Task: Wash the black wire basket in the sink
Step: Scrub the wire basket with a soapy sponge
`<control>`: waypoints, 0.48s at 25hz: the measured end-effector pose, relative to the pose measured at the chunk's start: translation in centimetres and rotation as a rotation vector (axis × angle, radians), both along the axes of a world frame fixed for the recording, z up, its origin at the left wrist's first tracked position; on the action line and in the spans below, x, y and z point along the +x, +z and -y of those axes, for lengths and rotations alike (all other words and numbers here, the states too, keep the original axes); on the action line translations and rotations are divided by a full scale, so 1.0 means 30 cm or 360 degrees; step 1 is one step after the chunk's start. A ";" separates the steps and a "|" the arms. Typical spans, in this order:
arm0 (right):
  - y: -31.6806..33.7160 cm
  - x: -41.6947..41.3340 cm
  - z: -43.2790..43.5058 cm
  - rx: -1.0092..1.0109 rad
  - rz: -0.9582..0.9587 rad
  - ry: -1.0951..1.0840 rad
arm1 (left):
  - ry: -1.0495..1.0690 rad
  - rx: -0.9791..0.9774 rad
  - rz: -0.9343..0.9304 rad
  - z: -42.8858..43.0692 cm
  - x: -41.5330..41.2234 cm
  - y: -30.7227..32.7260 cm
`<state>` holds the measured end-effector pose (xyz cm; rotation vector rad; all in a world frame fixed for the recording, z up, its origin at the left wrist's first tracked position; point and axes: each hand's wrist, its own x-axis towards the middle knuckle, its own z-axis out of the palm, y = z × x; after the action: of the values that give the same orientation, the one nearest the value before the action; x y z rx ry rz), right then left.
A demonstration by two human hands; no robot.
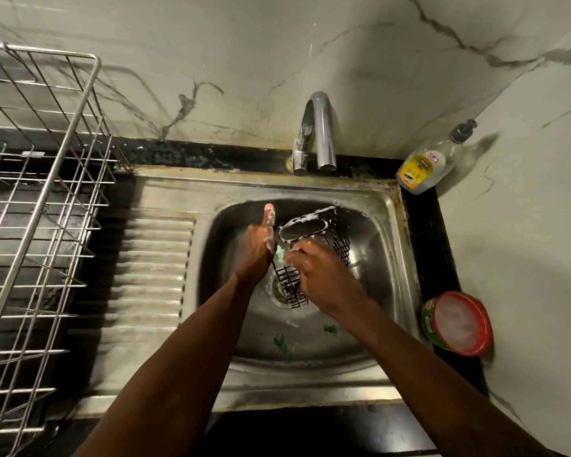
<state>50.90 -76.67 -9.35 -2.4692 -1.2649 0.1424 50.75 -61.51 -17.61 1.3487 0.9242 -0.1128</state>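
Observation:
The black wire basket (310, 230) is held above the steel sink (386, 258), its oval rim white with foam. My left hand (259, 245) grips the basket's left side, the thumb sticking up and soapy. My right hand (320, 275) lies over the basket's near side with the fingers curled; a bit of green scrubber (280, 253) shows between the two hands, and I cannot tell how the right hand holds it. The basket's lower wires (292, 288) hang over the drain.
The tap (322, 133) stands behind the basin with no water running. A dish soap bottle (426, 166) is at the back right, a red-rimmed tub (459, 323) at the right edge. A steel dish rack (37, 192) fills the left. Green scraps (279, 341) lie in the basin.

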 end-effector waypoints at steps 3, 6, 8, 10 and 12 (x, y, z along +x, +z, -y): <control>-0.022 0.035 0.021 0.0088 0.0045 -0.0372 | 0.0271 0.0147 0.0092 0.022 0.015 0.081; -0.023 0.108 0.034 0.0081 0.0042 -0.0766 | 0.0218 0.0255 0.0200 0.027 0.017 0.056; -0.016 0.125 0.034 0.0113 0.0016 -0.0846 | 0.0248 0.0308 0.0283 0.032 0.009 0.052; -0.034 0.061 0.017 0.0087 0.0084 -0.0648 | 0.0210 0.0328 0.0327 0.037 0.004 0.061; -0.070 -0.034 0.014 0.0039 0.0200 -0.0345 | 0.0142 0.0428 0.0329 0.043 0.001 0.077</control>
<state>49.89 -77.08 -11.46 -2.6080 -1.0293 -0.0852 50.78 -62.79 -15.29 1.5314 0.8430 0.2232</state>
